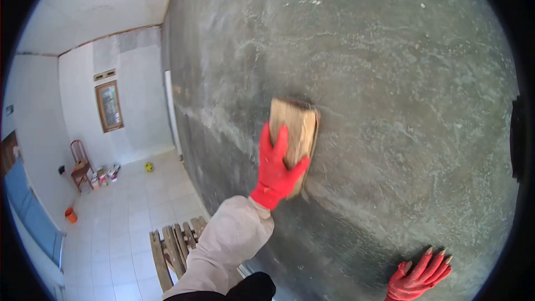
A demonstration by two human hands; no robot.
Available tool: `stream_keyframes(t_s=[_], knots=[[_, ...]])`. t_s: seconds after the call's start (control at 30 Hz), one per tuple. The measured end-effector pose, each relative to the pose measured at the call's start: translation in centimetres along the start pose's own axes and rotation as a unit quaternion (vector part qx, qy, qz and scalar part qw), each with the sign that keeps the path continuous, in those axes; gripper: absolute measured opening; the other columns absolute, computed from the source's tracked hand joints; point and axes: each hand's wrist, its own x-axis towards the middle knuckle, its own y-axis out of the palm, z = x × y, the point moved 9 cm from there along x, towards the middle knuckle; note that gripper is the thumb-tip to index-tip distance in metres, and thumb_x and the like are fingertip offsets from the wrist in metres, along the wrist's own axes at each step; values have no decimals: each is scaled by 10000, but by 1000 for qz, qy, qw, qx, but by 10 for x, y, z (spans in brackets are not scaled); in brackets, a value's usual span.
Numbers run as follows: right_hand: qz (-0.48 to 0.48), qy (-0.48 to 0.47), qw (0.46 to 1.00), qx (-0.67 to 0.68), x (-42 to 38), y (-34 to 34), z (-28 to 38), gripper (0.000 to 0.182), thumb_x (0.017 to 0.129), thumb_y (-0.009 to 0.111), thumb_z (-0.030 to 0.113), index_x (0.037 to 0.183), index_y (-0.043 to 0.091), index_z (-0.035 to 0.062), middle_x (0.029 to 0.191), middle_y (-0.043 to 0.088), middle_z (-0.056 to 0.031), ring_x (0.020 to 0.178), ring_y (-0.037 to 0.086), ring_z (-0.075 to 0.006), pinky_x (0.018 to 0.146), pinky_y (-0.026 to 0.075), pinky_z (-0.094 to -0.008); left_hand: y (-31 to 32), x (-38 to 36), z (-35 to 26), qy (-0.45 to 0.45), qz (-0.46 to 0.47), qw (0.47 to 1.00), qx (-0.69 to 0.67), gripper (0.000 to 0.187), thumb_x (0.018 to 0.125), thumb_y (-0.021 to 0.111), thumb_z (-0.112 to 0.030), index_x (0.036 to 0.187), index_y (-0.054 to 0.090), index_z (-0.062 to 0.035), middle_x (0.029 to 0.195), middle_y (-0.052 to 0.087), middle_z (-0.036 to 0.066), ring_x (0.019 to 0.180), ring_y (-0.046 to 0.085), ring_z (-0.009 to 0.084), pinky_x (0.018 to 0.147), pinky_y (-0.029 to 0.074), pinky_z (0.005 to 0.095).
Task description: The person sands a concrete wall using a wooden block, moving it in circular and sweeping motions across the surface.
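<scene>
Under the bright-red-gloved left hand point(274, 171), a rectangular wooden block point(291, 120) is pale tan; below it, a loose fabric sleeve point(228, 237) is off-white; behind it, a flat wall point(401, 106) is mottled grey-green and whitish. The red-gloved right hand point(419, 280) has beige fingertips point(448, 260).

Left hand point(276, 170) grips block point(295, 125) on grey wall point(395, 111); right hand point(419, 278) lower.

Probably a roughly finished home: bare grey wall point(390, 61) at two o'clock, tiled floor point(128, 231) at eight, wood-framed window point(111, 106) just past nine, and a blue door point(32, 206), chair point(81, 170) and yellow ball point(149, 167) between eight and nine.
</scene>
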Motion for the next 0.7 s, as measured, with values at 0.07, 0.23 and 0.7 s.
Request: stream_keyframes(t_s=[0.07, 0.23, 0.7], knots=[[24, 5, 999, -30, -3, 1, 0, 504, 1002, 357, 334, 1384, 414, 10, 1424, 408, -245, 1336, 345, -470, 1097, 235, -615, -10, 30, 6, 22, -23, 999, -43, 873, 732, 789, -218, 1457, 314, -123, 1457, 258, 293, 1300, 334, 470, 1033, 346, 514], [31, 2, 999, -38, -8, 6, -3, 504, 1001, 348, 323, 1397, 399, 16, 1451, 369, -249, 1348, 327, -469, 1112, 220, -608, 6, -112, 30, -14, 26, 1000, -10, 967, 726, 779, -300, 1500, 214, -175, 1481, 192, 311, 1283, 329, 519, 1016, 322, 593], [50, -7, 997, -61, -14, 10, -5, 538, 995, 355, 334, 1409, 388, -8, 1472, 353, -235, 1370, 288, -469, 1122, 212, -586, -29, 33, 77, -6, -69, 998, -7, 837, 721, 791, -274, 1430, 371, -124, 1429, 283, 337, 1228, 389, 525, 999, 367, 541]])
